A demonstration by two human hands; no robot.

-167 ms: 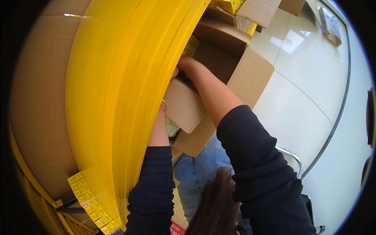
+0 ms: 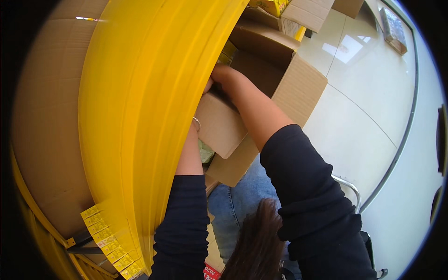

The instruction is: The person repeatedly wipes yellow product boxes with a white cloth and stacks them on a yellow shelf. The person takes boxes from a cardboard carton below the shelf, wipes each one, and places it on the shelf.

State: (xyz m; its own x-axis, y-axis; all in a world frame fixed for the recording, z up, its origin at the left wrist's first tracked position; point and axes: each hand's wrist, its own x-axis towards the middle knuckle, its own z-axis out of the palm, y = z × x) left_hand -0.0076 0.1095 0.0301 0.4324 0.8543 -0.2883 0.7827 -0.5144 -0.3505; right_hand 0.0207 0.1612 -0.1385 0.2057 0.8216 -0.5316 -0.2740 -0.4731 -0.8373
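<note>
My right arm reaches into an open cardboard box [image 2: 261,70]. My right hand [image 2: 221,73] is at the box's left side, its fingers hidden behind the curved yellow panel [image 2: 154,102]. My left hand [image 2: 192,131], with a bracelet at the wrist, goes under the same panel edge beside the box's near flap [image 2: 221,123]. A small patch of skin shows close to my right hand, and I cannot make out which hand it belongs to. Yellow packs [image 2: 227,52] are partly visible inside the box. Whatever my hands hold is hidden.
A pale green wrapped thing [image 2: 205,151] lies beneath the near flap. Behind the box is another carton with a yellow package [image 2: 273,5]. A strip of small yellow packets [image 2: 109,242] hangs at the lower left. A metal rail [image 2: 347,186] stands right of my arm.
My right forearm has shifted very slightly to the right. My hands stay at the panel's edge by the box.
</note>
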